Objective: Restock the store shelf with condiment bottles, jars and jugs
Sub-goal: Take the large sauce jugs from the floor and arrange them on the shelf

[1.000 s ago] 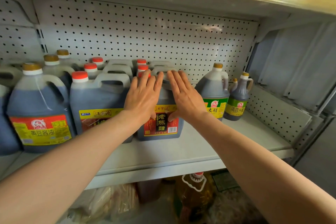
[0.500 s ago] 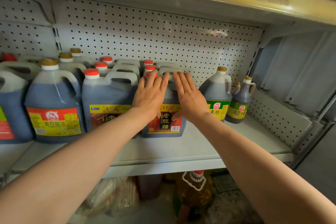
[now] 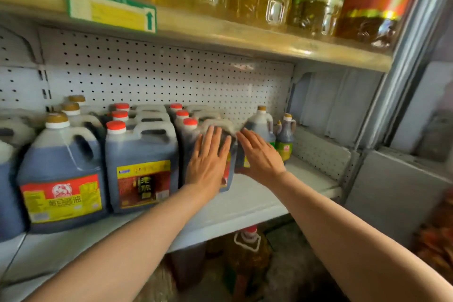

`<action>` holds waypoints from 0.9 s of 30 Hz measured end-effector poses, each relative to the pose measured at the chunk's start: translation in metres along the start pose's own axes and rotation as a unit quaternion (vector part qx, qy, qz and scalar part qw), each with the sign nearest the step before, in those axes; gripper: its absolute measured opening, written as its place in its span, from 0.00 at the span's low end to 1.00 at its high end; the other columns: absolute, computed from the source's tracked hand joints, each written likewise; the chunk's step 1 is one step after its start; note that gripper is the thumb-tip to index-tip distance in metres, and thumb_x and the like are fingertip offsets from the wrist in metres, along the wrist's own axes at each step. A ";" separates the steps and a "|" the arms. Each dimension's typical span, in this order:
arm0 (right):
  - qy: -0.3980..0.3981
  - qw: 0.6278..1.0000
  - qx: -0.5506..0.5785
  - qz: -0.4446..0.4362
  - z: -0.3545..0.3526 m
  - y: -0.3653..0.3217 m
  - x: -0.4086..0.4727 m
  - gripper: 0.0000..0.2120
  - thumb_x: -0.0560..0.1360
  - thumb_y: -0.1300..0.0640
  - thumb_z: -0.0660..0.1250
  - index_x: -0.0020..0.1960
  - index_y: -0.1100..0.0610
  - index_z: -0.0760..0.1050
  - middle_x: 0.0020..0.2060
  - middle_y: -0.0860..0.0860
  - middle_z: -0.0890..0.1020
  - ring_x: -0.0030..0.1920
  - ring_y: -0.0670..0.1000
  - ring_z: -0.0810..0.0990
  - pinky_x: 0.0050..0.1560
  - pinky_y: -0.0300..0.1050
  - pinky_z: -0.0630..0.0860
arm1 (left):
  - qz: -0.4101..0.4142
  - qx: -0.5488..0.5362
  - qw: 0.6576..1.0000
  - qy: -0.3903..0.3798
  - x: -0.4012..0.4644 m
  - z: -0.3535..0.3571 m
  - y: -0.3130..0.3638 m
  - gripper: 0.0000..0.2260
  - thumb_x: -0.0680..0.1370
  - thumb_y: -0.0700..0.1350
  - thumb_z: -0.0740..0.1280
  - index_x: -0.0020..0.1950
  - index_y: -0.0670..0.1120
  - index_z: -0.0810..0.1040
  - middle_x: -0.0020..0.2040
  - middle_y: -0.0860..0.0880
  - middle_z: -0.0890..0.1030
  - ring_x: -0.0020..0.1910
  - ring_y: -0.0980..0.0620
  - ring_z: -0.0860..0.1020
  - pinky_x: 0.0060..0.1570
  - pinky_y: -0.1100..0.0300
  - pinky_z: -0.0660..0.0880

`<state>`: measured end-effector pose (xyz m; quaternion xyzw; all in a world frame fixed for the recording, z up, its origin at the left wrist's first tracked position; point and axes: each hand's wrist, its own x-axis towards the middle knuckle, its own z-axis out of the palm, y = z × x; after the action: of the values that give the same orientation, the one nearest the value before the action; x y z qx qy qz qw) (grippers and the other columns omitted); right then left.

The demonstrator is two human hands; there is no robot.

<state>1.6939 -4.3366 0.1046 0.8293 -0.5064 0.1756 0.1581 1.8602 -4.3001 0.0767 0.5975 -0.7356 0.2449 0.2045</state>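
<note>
Pressing flat, left hand (image 3: 207, 162) and right hand (image 3: 261, 155) touch vinegar jug (image 3: 193, 147) beside bare shelf (image 3: 247, 201).

Shelf stock count, middle shelf.
Red-capped jugs (image 3: 142, 162): six visible. Gold-capped jugs (image 3: 61, 174): three in one row. Gold-capped bottles (image 3: 285, 135) at right: two, possibly a third hidden. Hands: two.

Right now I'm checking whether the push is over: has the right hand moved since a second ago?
Yes: the right hand slid right, off the jug toward the gold-capped bottle.
</note>
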 end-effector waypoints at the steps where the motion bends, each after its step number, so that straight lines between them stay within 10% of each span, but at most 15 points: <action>1: -0.016 1.000 -0.009 0.021 0.000 0.001 -0.013 0.51 0.70 0.40 0.76 0.82 0.56 0.53 0.81 0.55 0.57 0.80 0.56 0.56 0.76 0.56 0.62 | 0.004 -0.029 0.998 -0.054 -0.007 0.000 0.007 0.45 0.75 0.52 0.71 0.81 0.48 0.44 0.81 0.42 0.42 0.79 0.41 0.39 0.76 0.45 0.47; 9: -0.109 0.965 -0.025 0.237 0.004 -0.026 -0.130 0.42 0.75 0.38 0.71 0.80 0.53 0.59 0.81 0.54 0.57 0.78 0.57 0.60 0.73 0.54 0.67 | 0.097 -0.227 0.959 -0.138 -0.092 0.018 0.035 0.34 0.76 0.48 0.70 0.78 0.49 0.58 0.77 0.47 0.56 0.74 0.43 0.57 0.70 0.50 0.65; 14: -0.145 0.916 0.044 0.372 0.021 -0.082 -0.213 0.39 0.74 0.40 0.73 0.79 0.53 0.63 0.79 0.54 0.60 0.76 0.58 0.64 0.71 0.53 0.67 | 0.022 -0.400 0.871 -0.283 -0.164 0.042 0.033 0.22 0.73 0.52 0.73 0.65 0.52 0.71 0.65 0.49 0.67 0.65 0.45 0.68 0.64 0.53 0.69; 21: -0.219 0.851 0.127 0.461 0.068 -0.162 -0.316 0.37 0.73 0.43 0.75 0.77 0.51 0.64 0.73 0.54 0.67 0.68 0.58 0.74 0.62 0.52 0.76 | -0.038 -0.444 0.785 -0.430 -0.264 0.066 0.020 0.25 0.73 0.48 0.76 0.66 0.49 0.69 0.67 0.45 0.65 0.62 0.45 0.71 0.53 0.59 0.66; 27: -0.258 0.816 0.172 0.488 0.110 -0.188 -0.382 0.36 0.73 0.46 0.75 0.76 0.51 0.64 0.72 0.54 0.68 0.69 0.58 0.71 0.64 0.50 0.74 | -0.045 -0.415 0.778 -0.469 -0.320 0.087 0.025 0.25 0.73 0.47 0.76 0.66 0.49 0.69 0.68 0.45 0.65 0.64 0.44 0.71 0.58 0.56 0.69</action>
<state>1.7143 -4.0036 -0.1816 0.5025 -0.8282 0.0937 -0.2299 1.8997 -4.0991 -0.1852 0.5281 -0.7432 -0.4042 0.0738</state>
